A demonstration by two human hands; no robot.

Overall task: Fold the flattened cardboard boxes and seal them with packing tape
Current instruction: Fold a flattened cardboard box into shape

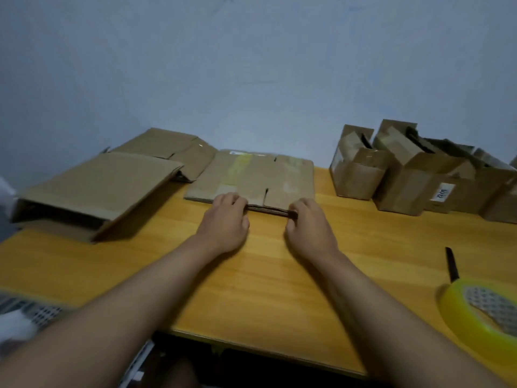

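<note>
While both hands sit at the near edge of the flat stack [253,177] in the middle of the frame, I read the grip this way: my left hand [223,219] has its fingers curled over the top sheet's edge, and my right hand [306,224] pinches the same edge further right, fingers tucked around the dark corrugated lip. The stack looks to be several flattened boxes lying on the wooden table [265,275], slots and old tape marks showing on top

I judge the cardboard light and fairly stiff across the panels but ready to bend along the creases – the flaps will flop if I lift by them alone. Best hold, I think, is where I am now: the thick folded edge, hands apart, so one sheet peels off without dragging the rest. The surface looks dry and not slippery; corners could crush if squeezed hard

Containers: at the left of the frame a larger box [92,189] lies on its side, half opened, its mouth towards me and dark – I cannot tell what is inside. Behind it lies another flattened piece [170,152]. At the upper right stand several made-up boxes [414,175] with flaps open at the top; their contents are hidden. The tape roll [484,309] rests at the lower right, a dark knife-like tool [451,266] just above it, both well apart from my hands
</note>
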